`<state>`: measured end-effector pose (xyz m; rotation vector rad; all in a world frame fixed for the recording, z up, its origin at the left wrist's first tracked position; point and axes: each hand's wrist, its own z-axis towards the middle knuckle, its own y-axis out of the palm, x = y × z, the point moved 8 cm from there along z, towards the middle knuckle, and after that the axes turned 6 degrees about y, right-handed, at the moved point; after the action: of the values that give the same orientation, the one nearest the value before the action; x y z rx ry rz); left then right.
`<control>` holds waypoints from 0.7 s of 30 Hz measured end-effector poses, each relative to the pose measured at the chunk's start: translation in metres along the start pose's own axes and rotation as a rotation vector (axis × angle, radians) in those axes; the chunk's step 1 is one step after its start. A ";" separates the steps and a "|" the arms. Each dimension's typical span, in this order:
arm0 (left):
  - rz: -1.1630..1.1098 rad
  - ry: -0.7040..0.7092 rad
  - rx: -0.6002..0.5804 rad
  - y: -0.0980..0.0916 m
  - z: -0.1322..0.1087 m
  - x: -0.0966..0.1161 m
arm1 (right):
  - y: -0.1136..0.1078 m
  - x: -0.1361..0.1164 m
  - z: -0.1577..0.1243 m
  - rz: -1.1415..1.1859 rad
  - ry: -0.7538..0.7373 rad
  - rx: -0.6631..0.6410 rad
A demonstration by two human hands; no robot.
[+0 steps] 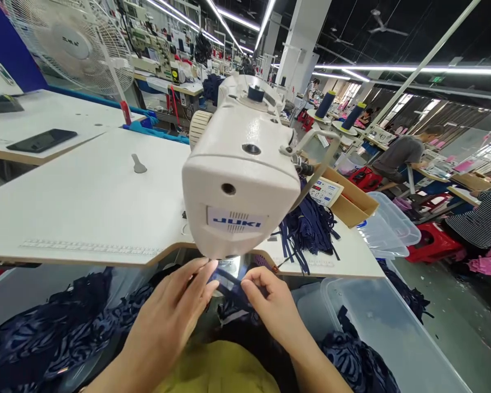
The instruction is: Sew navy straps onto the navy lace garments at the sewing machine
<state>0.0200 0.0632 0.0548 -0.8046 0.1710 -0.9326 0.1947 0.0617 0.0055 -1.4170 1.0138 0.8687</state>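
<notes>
A white sewing machine [241, 191] stands in front of me, its head hiding the needle area. Just below it, a dark navy strip of fabric [231, 286] stretches between my hands. My left hand [175, 300] pinches its left end close under the machine head, fingers pressed together. On the other side, my right hand [270, 300] grips the strip between thumb and curled forefinger. Patterned navy fabric [239, 314] hangs beneath the strip, partly hidden. Right of the machine, a bundle of navy straps [311, 226] lies on the white table [106, 207].
Plastic bins [376, 316] with navy patterned garments [354, 357] stand at both sides below the table. A grey metal piece [138, 164] lies on the tabletop; a phone [43, 140] rests farther left. A cardboard box [347, 199] is behind the straps. Other people sit at right.
</notes>
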 end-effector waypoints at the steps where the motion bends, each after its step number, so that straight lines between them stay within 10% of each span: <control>1: 0.065 0.115 0.000 0.000 -0.001 0.008 | 0.000 0.003 0.002 0.002 0.007 0.006; 6: 0.152 0.437 -0.216 0.024 -0.013 0.027 | 0.004 0.016 0.010 0.043 0.011 0.010; 21: 0.141 0.132 -0.037 0.023 -0.018 0.011 | 0.002 -0.013 0.034 -0.154 -0.303 -0.040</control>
<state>0.0334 0.0525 0.0285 -0.7554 0.3570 -0.8514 0.1897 0.0963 0.0137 -1.3293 0.6533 0.9592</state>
